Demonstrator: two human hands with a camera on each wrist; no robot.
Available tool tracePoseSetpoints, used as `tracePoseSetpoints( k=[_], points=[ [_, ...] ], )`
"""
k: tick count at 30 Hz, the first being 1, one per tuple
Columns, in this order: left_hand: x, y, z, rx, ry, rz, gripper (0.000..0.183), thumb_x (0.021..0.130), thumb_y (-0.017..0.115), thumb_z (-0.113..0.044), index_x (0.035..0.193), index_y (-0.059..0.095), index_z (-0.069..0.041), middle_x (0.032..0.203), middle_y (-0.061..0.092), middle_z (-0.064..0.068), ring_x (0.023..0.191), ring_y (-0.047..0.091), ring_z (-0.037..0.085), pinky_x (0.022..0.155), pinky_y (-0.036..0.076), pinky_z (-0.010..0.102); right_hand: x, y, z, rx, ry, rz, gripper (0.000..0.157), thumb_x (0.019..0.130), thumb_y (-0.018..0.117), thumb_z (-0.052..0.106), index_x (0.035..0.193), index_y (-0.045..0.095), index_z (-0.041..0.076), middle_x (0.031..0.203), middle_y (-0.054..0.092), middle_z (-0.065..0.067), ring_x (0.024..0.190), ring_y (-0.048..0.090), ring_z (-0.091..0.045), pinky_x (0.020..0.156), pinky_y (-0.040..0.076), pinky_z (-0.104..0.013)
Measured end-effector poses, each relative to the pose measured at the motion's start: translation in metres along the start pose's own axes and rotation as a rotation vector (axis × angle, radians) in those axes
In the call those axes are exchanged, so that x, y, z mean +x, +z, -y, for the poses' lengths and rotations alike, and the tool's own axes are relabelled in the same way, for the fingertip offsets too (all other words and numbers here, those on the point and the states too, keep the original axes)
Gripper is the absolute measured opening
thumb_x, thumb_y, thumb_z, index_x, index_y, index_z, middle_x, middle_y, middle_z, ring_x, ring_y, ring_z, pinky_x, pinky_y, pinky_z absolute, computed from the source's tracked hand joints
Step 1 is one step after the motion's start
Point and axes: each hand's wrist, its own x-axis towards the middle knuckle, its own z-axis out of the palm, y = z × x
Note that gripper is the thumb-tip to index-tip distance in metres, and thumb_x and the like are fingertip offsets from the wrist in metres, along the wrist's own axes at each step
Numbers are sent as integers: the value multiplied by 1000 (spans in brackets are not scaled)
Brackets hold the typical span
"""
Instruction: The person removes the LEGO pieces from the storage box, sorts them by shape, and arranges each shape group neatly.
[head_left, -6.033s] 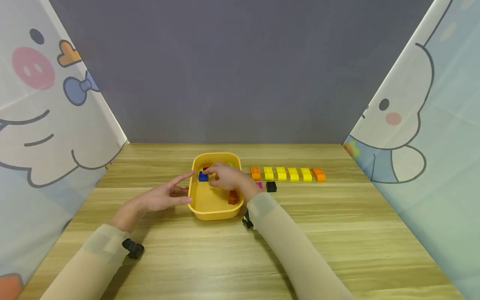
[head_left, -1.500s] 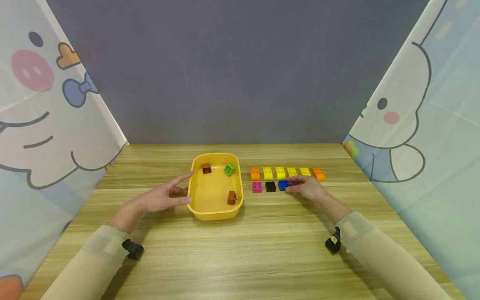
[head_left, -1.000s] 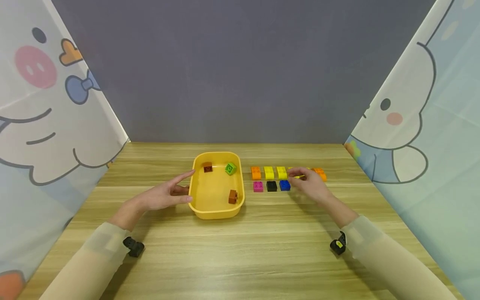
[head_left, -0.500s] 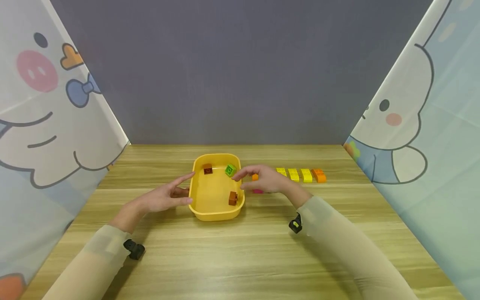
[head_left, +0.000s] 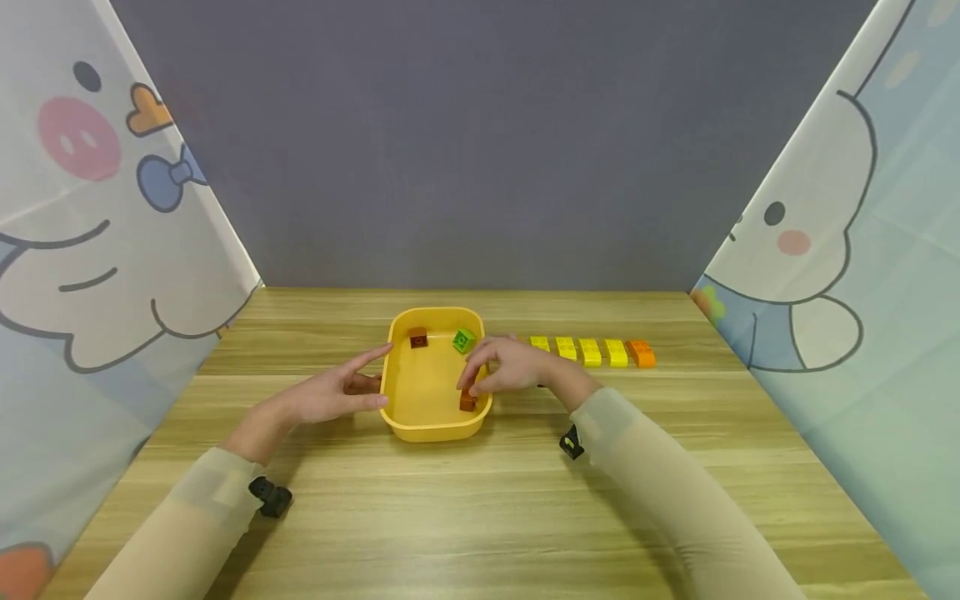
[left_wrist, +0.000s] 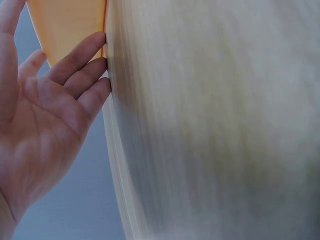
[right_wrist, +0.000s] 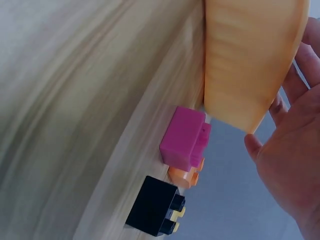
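A yellow tray (head_left: 431,433) holds a brown brick (head_left: 468,404) near its front right corner, another brown brick (head_left: 418,337) at the back left, and a green brick (head_left: 463,340) at the back right. My right hand (head_left: 510,364) reaches over the tray's right rim, thumb and fingertips down at the front brown brick and covering its top. In the right wrist view the tray wall hides the fingertips, so whether they pinch it does not show. My left hand (head_left: 322,396), fingers spread, touches the tray's left side; its palm (left_wrist: 45,115) holds nothing.
Right of the tray runs a row of yellow bricks (head_left: 590,353) ending in an orange brick (head_left: 641,353). A magenta brick (right_wrist: 183,138) and a black brick (right_wrist: 152,206) stand in front of that row, mostly behind my right hand in the head view. Printed cloth hangs on both sides.
My right hand took a blue brick from the tray, placed it beside the black one, let go, and came back left to the front brown brick. The left hand stayed put.
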Motion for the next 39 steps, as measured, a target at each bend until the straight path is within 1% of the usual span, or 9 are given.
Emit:
tracePoseSetpoints(
  k=[2,6,13,19,22,25,30,32,39],
  points=[
    [0,0,-1,-1,8,4,98,106,75,-43,178,10,-32,162,53,33,151,53,51,120,46,69,2,0,2,-38,-1,8,15,99,77,33,111,87,33,124,78,17,146,55,-24,132,10,-70],
    [0,0,-2,-1,7,8,99,105,76,-42,178,10,-32,162,52,33,151,52,51,120,46,69,8,3,6,-69,-17,27,19,100,75,30,114,87,35,124,79,19,148,56,-23,132,7,-71],
    [1,0,-2,1,14,8,99,106,75,-42,179,9,-30,162,53,33,151,53,51,120,47,68,15,7,11,-95,14,46,28,100,77,21,123,84,35,143,73,8,153,52,-22,133,-6,-72],
    [2,1,-1,-4,22,17,99,106,75,-40,179,9,-29,161,53,34,150,53,50,120,47,68,20,9,14,-242,18,76,26,101,76,22,121,85,35,133,77,13,151,52,-22,134,-5,-72],
    [2,2,-2,-14,23,18,99,106,75,-39,179,9,-28,161,54,34,150,55,50,120,47,68,24,10,21,-289,9,75,25,101,76,23,121,85,36,130,78,13,153,51,-23,134,-6,-72],
    [2,2,-2,-18,19,16,99,106,75,-39,179,9,-27,160,55,33,149,55,49,120,46,68,29,13,26,-329,-4,62,23,102,78,25,119,85,38,126,78,15,148,55,-21,134,-4,-71],
    [1,2,-1,-14,8,13,98,106,75,-41,179,10,-27,160,56,31,149,56,48,121,46,68,35,19,28,-305,1,46,18,100,84,30,116,85,38,117,77,22,130,64,-10,135,2,-67],
    [1,2,-1,-17,7,11,98,106,75,-41,178,11,-27,160,56,31,149,57,48,121,46,68,36,21,28,-278,3,40,18,99,85,30,115,85,38,115,77,22,126,65,-9,133,7,-64],
    [2,1,-1,-1,-2,3,98,105,75,-43,178,11,-29,160,56,31,148,57,48,120,47,68,38,26,25,-292,5,20,23,98,85,31,119,81,39,128,76,22,133,64,-11,131,16,-56]
  ],
)
